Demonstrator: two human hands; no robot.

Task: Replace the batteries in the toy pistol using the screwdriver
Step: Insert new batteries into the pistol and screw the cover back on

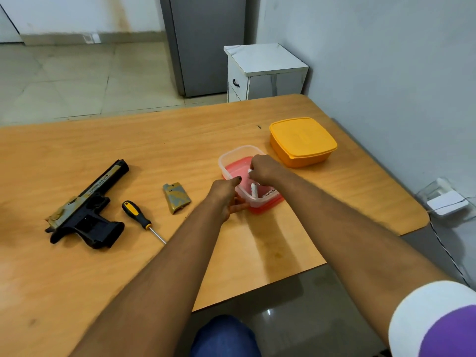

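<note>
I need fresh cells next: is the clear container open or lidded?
Open. The clear container has no lid on top; the right hand reaches inside, while the left hand steadies its near side.

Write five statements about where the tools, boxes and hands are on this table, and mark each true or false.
1. The screwdriver lies between the toy pistol and the loose cover. True.
2. The orange box is open. False: its lid is on.
3. The right hand reaches into the clear box. True.
4. The left hand holds the screwdriver. False: it steadies the clear box.
5. The pistol is in the clear box. False: it lies on the table.
</note>
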